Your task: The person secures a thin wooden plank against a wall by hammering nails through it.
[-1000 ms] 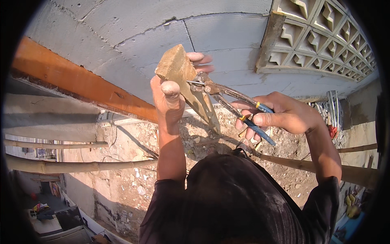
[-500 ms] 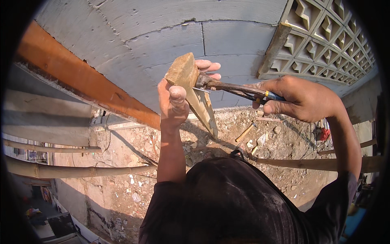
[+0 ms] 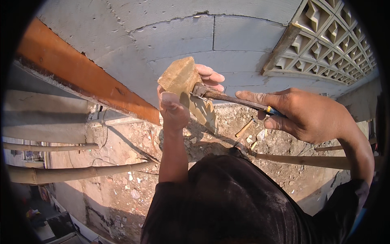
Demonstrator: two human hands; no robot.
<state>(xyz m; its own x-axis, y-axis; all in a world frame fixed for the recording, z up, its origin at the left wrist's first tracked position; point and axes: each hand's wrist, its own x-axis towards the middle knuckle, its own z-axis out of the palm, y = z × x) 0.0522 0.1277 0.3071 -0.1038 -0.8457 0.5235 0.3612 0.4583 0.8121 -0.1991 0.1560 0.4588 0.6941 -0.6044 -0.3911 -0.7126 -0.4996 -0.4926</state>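
Note:
In front of me a wooden beam [image 3: 177, 77] slopes from its raised, rough end down toward the ground. My left hand [image 3: 174, 107] is wrapped round that upper end, thumb on the near side and fingertips showing on the far side. A pair of pincers [image 3: 239, 100] with blue and yellow handle grips is held in my right hand [image 3: 310, 114], its fingers closed round the handles. The rusty jaws rest against the beam beside a thin metal nail [image 3: 197, 96] that sticks out of the wood. Whether the jaws clamp the nail cannot be made out.
A grey block wall [image 3: 178, 44] stands ahead, with a patterned vent-block panel [image 3: 321, 46] at right and an orange beam [image 3: 85, 77] slanting at left. Rubble and a hammer [image 3: 245, 127] lie on the ground. Bamboo poles [image 3: 81, 174] cross at left.
My right hand has lowered and moved slightly right, and the pincers' handles are closer together. Their jaws now sit against the beam at the nail. The beam's top has shifted slightly left.

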